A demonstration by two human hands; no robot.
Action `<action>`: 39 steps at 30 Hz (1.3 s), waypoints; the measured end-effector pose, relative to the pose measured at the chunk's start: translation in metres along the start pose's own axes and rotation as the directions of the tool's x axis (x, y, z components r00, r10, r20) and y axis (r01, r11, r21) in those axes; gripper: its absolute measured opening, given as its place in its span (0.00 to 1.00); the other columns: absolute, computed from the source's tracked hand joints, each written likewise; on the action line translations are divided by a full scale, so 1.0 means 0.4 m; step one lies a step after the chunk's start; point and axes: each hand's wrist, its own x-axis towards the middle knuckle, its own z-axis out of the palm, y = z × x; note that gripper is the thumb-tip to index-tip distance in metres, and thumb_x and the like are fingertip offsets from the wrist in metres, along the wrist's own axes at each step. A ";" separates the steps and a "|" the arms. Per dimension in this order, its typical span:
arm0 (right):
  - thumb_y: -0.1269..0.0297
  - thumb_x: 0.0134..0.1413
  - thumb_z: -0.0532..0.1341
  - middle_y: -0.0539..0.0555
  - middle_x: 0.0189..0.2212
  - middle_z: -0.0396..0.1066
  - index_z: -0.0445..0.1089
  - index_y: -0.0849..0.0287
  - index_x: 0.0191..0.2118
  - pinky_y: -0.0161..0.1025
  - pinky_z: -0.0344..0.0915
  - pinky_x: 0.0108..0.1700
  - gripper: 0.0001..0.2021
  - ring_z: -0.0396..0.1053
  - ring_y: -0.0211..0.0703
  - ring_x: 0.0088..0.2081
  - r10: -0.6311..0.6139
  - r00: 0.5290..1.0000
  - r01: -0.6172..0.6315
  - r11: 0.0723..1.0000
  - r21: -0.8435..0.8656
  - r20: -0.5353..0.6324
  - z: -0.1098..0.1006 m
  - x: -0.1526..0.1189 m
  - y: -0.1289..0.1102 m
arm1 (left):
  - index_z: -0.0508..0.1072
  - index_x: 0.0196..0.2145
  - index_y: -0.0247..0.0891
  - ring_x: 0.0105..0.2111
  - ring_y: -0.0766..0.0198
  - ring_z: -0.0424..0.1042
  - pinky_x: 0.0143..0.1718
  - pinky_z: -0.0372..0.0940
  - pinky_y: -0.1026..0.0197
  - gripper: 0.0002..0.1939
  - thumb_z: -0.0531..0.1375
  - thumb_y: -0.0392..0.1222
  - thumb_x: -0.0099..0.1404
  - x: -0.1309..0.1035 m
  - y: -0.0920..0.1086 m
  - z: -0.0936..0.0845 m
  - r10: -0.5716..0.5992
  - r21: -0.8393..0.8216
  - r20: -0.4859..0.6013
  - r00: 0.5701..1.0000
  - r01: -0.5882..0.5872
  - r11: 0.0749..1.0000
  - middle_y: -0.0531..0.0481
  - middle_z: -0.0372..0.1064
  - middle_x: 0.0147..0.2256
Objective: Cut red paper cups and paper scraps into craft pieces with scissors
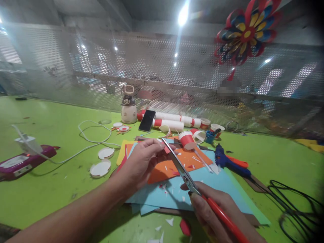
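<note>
My left hand (144,157) pinches a small red piece of paper (166,149) between thumb and fingers. Red-handled scissors (183,173) are gripped in my right hand (210,209), their blades pointing up and left. The blade tips lie at the red piece; I cannot tell whether they are cutting into it. Beneath both hands are an orange sheet (158,172) and light blue sheets (215,185) of paper, strewn with small white and red scraps.
A blue glue gun (229,162) lies right, its black cable (291,199) coiled nearby. Red-and-white paper cups (187,140), a phone (147,120) and a bottle (129,113) stand behind. Left are white discs (100,168) and a purple power strip (27,162) with a white cable.
</note>
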 end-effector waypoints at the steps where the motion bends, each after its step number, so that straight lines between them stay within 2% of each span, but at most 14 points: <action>1: 0.39 0.57 0.50 0.47 0.14 0.62 0.72 0.55 0.38 0.35 0.60 0.21 0.25 0.62 0.39 0.18 0.026 1.000 -0.026 0.999 0.026 0.001 0.000 0.001 0.000 | 0.69 0.21 0.32 0.33 0.63 0.73 0.41 0.68 0.58 0.09 0.59 0.32 0.59 0.001 -0.001 -0.001 0.005 0.000 -0.013 1.000 -0.005 1.000 0.48 0.71 0.27; 4: 0.35 0.53 0.52 0.45 0.15 0.59 0.70 0.55 0.37 0.33 0.58 0.19 0.26 0.63 0.38 0.18 0.163 0.986 -0.168 0.973 0.160 0.042 -0.003 0.001 -0.001 | 0.68 0.20 0.32 0.28 0.66 0.71 0.37 0.69 0.59 0.10 0.59 0.32 0.59 0.005 -0.006 -0.006 0.020 -0.020 -0.058 0.998 -0.021 1.000 0.51 0.68 0.24; 7: 0.34 0.51 0.53 0.44 0.13 0.58 0.68 0.55 0.37 0.35 0.62 0.22 0.27 0.70 0.43 0.20 0.272 0.957 -0.289 0.918 0.272 0.101 -0.005 0.002 0.001 | 0.68 0.22 0.32 0.28 0.66 0.71 0.35 0.70 0.60 0.09 0.59 0.32 0.59 0.013 -0.014 -0.011 -0.007 -0.030 -0.064 0.998 0.005 1.000 0.51 0.68 0.25; 11: 0.36 0.53 0.53 0.43 0.12 0.60 0.68 0.56 0.39 0.36 0.63 0.22 0.26 0.68 0.40 0.18 0.234 0.952 -0.294 0.878 0.378 0.197 -0.003 0.010 0.019 | 0.69 0.23 0.32 0.28 0.65 0.71 0.36 0.69 0.59 0.07 0.59 0.31 0.59 0.022 -0.021 -0.015 -0.032 -0.014 -0.067 0.997 0.031 0.999 0.50 0.69 0.26; 15: 0.39 0.55 0.54 0.41 0.12 0.58 0.68 0.55 0.42 0.31 0.60 0.19 0.24 0.66 0.36 0.16 0.235 0.936 -0.346 0.756 0.555 0.262 -0.001 0.020 0.043 | 0.70 0.25 0.31 0.30 0.65 0.71 0.35 0.69 0.61 0.04 0.59 0.32 0.58 0.030 -0.027 -0.025 -0.080 -0.026 -0.087 0.993 0.078 0.997 0.47 0.71 0.28; 20: 0.40 0.57 0.52 0.41 0.12 0.60 0.69 0.56 0.41 0.29 0.61 0.20 0.24 0.66 0.33 0.15 0.215 0.910 -0.400 0.680 0.615 0.355 -0.005 0.023 0.060 | 0.70 0.25 0.32 0.26 0.69 0.69 0.30 0.66 0.66 0.04 0.58 0.32 0.57 0.048 -0.042 -0.050 -0.143 0.024 -0.125 0.982 0.147 0.989 0.49 0.69 0.25; 22: 0.40 0.58 0.51 0.42 0.12 0.59 0.69 0.56 0.37 0.31 0.61 0.21 0.24 0.67 0.34 0.15 0.218 0.906 -0.408 0.672 0.618 0.362 -0.010 0.022 0.055 | 0.70 0.25 0.31 0.25 0.71 0.68 0.27 0.64 0.68 0.04 0.59 0.32 0.56 0.055 -0.049 -0.059 -0.169 0.082 -0.109 0.980 0.178 0.981 0.50 0.68 0.24; 23: 0.40 0.58 0.50 0.43 0.12 0.59 0.68 0.56 0.31 0.32 0.62 0.21 0.24 0.67 0.35 0.15 0.222 0.914 -0.391 0.702 0.596 0.339 -0.014 0.022 0.049 | 0.69 0.24 0.32 0.25 0.71 0.68 0.27 0.63 0.69 0.04 0.59 0.32 0.56 0.057 -0.052 -0.062 -0.183 0.106 -0.099 0.978 0.193 0.976 0.50 0.68 0.24; 25: 0.41 0.61 0.46 0.46 0.13 0.60 0.62 0.55 0.21 0.34 0.61 0.22 0.27 0.67 0.38 0.17 0.200 0.947 -0.296 0.844 0.448 0.250 -0.029 0.024 0.032 | 0.68 0.24 0.32 0.25 0.70 0.69 0.26 0.63 0.68 0.04 0.59 0.32 0.56 0.060 -0.057 -0.067 -0.207 0.138 -0.087 0.975 0.217 0.966 0.50 0.68 0.24; 26: 0.43 0.63 0.44 0.47 0.14 0.61 0.60 0.54 0.20 0.35 0.61 0.22 0.26 0.65 0.38 0.17 0.152 0.976 -0.192 0.936 0.294 0.156 -0.038 0.027 0.023 | 0.68 0.23 0.33 0.24 0.70 0.70 0.26 0.63 0.68 0.05 0.60 0.32 0.56 0.060 -0.059 -0.068 -0.219 0.162 -0.079 0.973 0.229 0.960 0.50 0.68 0.23; 27: 0.45 0.63 0.44 0.47 0.16 0.63 0.61 0.52 0.22 0.36 0.62 0.23 0.24 0.65 0.40 0.19 0.057 0.988 -0.068 0.995 0.075 0.144 -0.049 0.032 0.016 | 0.67 0.23 0.33 0.24 0.69 0.70 0.26 0.62 0.67 0.06 0.60 0.32 0.56 0.060 -0.061 -0.069 -0.232 0.190 -0.071 0.970 0.241 0.952 0.50 0.68 0.23; 30: 0.47 0.60 0.51 0.46 0.19 0.62 0.63 0.52 0.28 0.36 0.59 0.25 0.17 0.61 0.40 0.22 -0.005 0.997 0.014 0.993 -0.121 0.081 -0.075 0.050 0.010 | 0.68 0.22 0.32 0.22 0.67 0.70 0.24 0.59 0.67 0.07 0.62 0.32 0.55 0.060 -0.063 -0.068 -0.260 0.303 -0.045 0.965 0.261 0.917 0.49 0.69 0.20; 35: 0.50 0.61 0.51 0.45 0.18 0.60 0.59 0.54 0.25 0.36 0.57 0.25 0.17 0.60 0.39 0.21 -0.008 0.999 0.020 0.973 -0.231 0.052 -0.078 0.074 0.032 | 0.67 0.24 0.34 0.21 0.69 0.67 0.25 0.58 0.65 0.07 0.62 0.35 0.57 0.061 -0.055 -0.065 -0.206 0.578 0.028 0.978 0.152 0.802 0.50 0.71 0.21; 39: 0.51 0.60 0.52 0.44 0.18 0.57 0.57 0.54 0.23 0.35 0.55 0.23 0.18 0.58 0.37 0.21 -0.018 0.999 0.028 0.959 -0.282 0.036 -0.073 0.082 0.035 | 0.67 0.25 0.35 0.22 0.67 0.70 0.25 0.59 0.64 0.07 0.62 0.37 0.57 0.056 -0.049 -0.063 -0.257 0.616 0.071 0.964 0.161 0.771 0.48 0.72 0.22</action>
